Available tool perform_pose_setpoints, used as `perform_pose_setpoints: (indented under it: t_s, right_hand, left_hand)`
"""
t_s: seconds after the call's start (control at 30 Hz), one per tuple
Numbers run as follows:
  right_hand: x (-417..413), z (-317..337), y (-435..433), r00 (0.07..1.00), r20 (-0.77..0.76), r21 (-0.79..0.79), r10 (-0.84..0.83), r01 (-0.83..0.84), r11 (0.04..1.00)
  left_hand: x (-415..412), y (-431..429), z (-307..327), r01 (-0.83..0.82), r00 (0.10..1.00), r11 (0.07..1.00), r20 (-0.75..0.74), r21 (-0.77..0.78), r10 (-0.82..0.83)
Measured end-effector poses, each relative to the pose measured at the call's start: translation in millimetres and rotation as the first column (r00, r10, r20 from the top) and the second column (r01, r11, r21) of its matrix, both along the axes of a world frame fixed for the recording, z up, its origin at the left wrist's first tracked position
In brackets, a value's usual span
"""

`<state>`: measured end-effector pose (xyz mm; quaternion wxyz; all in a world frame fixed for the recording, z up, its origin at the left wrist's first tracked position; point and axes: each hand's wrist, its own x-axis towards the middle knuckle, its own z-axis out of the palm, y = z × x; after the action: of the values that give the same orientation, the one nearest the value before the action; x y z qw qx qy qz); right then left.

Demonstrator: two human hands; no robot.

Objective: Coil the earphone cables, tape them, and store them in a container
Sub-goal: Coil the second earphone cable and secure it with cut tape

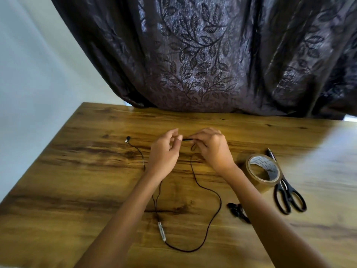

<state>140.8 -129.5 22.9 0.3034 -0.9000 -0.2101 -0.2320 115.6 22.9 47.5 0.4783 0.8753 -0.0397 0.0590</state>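
A black earphone cable lies in a loose loop on the wooden table. Its silver inline remote rests near the front, and one earbud lies out to the left. My right hand pinches the plug end of the cable above the table's middle. My left hand is right beside it, thumb and fingers touching the same short stretch of cable. A second black earphone bundle sits partly hidden under my right forearm. A roll of brown tape stands to the right.
Black-handled scissors lie just right of the tape, with a pen behind it. A dark leaf-patterned curtain hangs along the table's far edge. A pale wall is on the left.
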Motion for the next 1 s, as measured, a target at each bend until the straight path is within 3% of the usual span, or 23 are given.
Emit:
perform_pose_setpoints:
  t_s: [0.1, 0.23, 0.33, 0.47, 0.53, 0.67, 0.8, 0.9, 1.0]
  right_hand:
    - [-13.1, 20.5, -8.4, 0.997, 0.046, 0.038, 0.054, -0.056, 0.998]
    - [-21.8, 39.9, -20.5, 0.998, -0.007, 0.175, 0.066, -0.064, 0.982]
    - [-22.3, 46.9, -28.2, 0.984, -0.14, 0.339, 0.114, -0.061, 0.939]
    - [-22.1, 41.8, -28.1, 0.949, -0.249, 0.58, 0.191, -0.011, 0.814]
    - [-26.2, 38.0, -26.9, 0.959, -0.238, 0.609, 0.151, 0.026, 0.793]
    - [-45.8, 26.8, -16.5, 0.964, -0.263, 0.408, 0.039, 0.075, 0.91]
    - [-70.1, 17.6, -3.2, 0.985, -0.158, 0.01, -0.073, 0.076, 0.997]
    - [-87.6, 22.0, -0.3, 0.996, -0.066, -0.147, -0.068, 0.058, 0.987]
    - [-100.8, 30.7, -4.1, 0.997, 0.026, -0.289, -0.079, 0.083, 0.954]
  left_hand:
    - [-0.2, -5.8, 13.2, 0.106, 0.993, 0.994, -0.053, -0.041, -0.108]
    - [-5.8, -8.6, 29.2, 0.141, 0.944, 0.925, -0.234, -0.352, -0.232]
    - [-8.9, -7.8, 42.9, 0.177, 0.871, 0.845, -0.319, -0.506, -0.373]
    - [-13.0, -11.0, 54.3, 0.134, 0.846, 0.709, -0.292, -0.693, -0.445]
    - [-14.3, -14.0, 58.1, 0.09, 0.865, 0.621, -0.248, -0.779, -0.435]
    - [-13.2, -20.7, 63.9, -0.011, 0.901, 0.423, -0.192, -0.906, -0.389]
    - [-10.7, -28.1, 65.1, -0.031, 0.938, 0.324, -0.14, -0.946, -0.318]
    - [-7.2, -31.1, 65.0, -0.023, 0.965, 0.324, -0.105, -0.946, -0.239]
    - [-3.0, -30.3, 61.1, 0.014, 0.99, 0.443, -0.05, -0.896, -0.133]
